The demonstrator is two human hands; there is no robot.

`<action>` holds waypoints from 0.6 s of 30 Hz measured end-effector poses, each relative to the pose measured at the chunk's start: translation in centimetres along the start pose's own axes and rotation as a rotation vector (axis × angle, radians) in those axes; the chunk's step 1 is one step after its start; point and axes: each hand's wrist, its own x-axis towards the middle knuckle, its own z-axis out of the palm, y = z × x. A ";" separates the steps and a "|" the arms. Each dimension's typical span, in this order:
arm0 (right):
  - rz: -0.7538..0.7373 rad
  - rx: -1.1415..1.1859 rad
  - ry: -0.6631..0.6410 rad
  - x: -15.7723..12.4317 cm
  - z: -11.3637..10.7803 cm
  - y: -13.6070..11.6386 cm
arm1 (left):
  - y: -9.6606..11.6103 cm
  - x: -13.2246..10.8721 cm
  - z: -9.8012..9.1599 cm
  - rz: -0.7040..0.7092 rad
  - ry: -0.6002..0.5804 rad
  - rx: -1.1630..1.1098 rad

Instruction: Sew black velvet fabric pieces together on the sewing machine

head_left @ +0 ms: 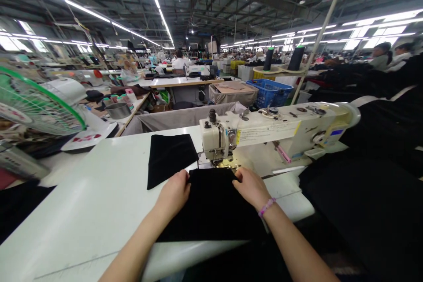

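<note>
A black fabric piece (214,205) lies flat in front of the sewing machine (264,132), its far edge close to the lit needle area. My left hand (175,191) pinches that piece at its far left corner. At the far right corner my right hand (251,185), with a beaded bracelet at the wrist, grips the same piece between thumb and fingers. Another black fabric piece (170,156) rests on the pale table (99,194), left of the machine head. Whether the held edge is under the presser foot cannot be made out.
A green-rimmed fan (36,101) and a metal bowl (118,110) stand at the left. Dark cloth (370,198) is heaped on the right. Behind the machine are a blue basket (269,91), thread cones (296,57) and a slanted pole (317,39). Other people sit farther back.
</note>
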 end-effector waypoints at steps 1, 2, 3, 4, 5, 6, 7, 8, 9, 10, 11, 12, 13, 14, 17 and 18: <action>-0.013 0.035 0.006 -0.2 0.0 -0.1 | 0.2 -0.5 0.1 0.012 0.029 -0.030; -0.025 0.078 0.017 -0.6 0.0 -0.2 | 0.4 -1.1 0.1 0.020 0.062 -0.058; -0.032 0.128 0.032 -1.1 -0.1 -0.4 | 0.5 -1.8 0.0 0.024 0.101 -0.072; -0.035 0.182 0.046 -1.7 -0.2 -0.5 | 0.7 -2.6 -0.2 0.014 0.140 -0.104; -0.036 0.230 0.054 -2.4 -0.4 -0.6 | 0.8 -3.5 -0.4 -0.015 0.166 -0.178; -0.024 0.293 0.058 -3.0 -0.6 -0.6 | 0.9 -4.4 -0.7 -0.058 0.174 -0.308; 0.007 0.382 0.055 -3.7 -1.0 -0.6 | 1.1 -5.2 -1.1 -0.111 0.165 -0.487; 0.055 0.492 0.044 -4.3 -1.3 -0.6 | 1.3 -6.1 -1.5 -0.160 0.142 -0.694; 0.114 0.609 0.030 -4.9 -1.7 -0.5 | 1.6 -6.8 -1.8 -0.199 0.116 -0.897; 0.175 0.717 0.013 -5.3 -2.0 -0.5 | 2.0 -7.4 -2.2 -0.223 0.098 -1.059; 0.228 0.803 -0.001 -5.6 -2.3 -0.4 | 2.3 -7.9 -2.5 -0.236 0.099 -1.156; 0.263 0.856 -0.007 -5.9 -2.5 -0.4 | 2.7 -8.3 -2.8 -0.244 0.117 -1.209; 0.277 0.874 -0.007 -6.1 -2.7 -0.3 | 3.0 -8.5 -3.0 -0.252 0.137 -1.238; 0.287 0.880 0.006 -6.3 -2.7 -0.3 | 3.3 -8.7 -3.1 -0.261 0.155 -1.257; 0.325 0.870 0.092 -6.7 -2.7 -0.2 | 4.0 -9.0 -3.4 -0.289 0.193 -1.289; 0.339 0.853 0.123 -6.8 -2.7 -0.2 | 4.2 -9.1 -3.4 -0.291 0.216 -1.286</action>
